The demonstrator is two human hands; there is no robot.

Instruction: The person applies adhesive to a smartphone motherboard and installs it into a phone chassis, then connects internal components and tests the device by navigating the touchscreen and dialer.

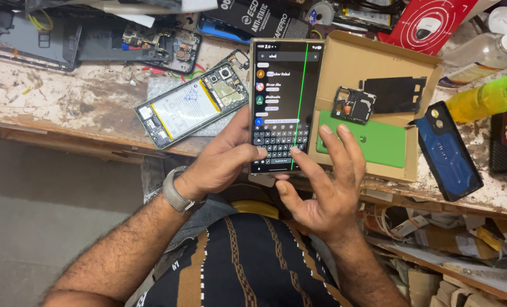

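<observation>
**Repair bench, seen from above: smartphone held in hand, opened phones behind**

1. Striped shirt (248, 267), dark with tan bands, nearest the camera, at bottom centre.
2. Left hand (222, 162), a grey wristwatch (174, 191) on the wrist. It is closed round the lower left edge of the smartphone, thumb laid on the glass beside the keyboard.
3. Right hand (324, 185), fingers spread and loosely curved. The index fingertip touches the lower right part of the screen; the hand holds nothing.
4. Smartphone (282, 105), upright and held just above the front edge of the bench (66, 102). The screen is lit, dark, with a list above and a keyboard below; a thin green vertical line runs down its right part.
5. Cardboard box (378, 62), open, just right of the smartphone. Inside: a green back cover (378, 142), a small black inner frame (353, 105) and a flat black sheet (398, 91).
6. Blue rugged phone case (447, 150), right of the box, overhanging the bench edge.
7. Opened phone (194, 108), left of the smartphone, back off, white battery and circuit board showing, lying aslant.
8. Yellow-green bottle (486, 96), lying at the right edge.
9. Second dismantled phone (168, 48), far left of centre, boards exposed.
10. Clear plastic bottle (481, 51) with a white cap, far right corner.
</observation>
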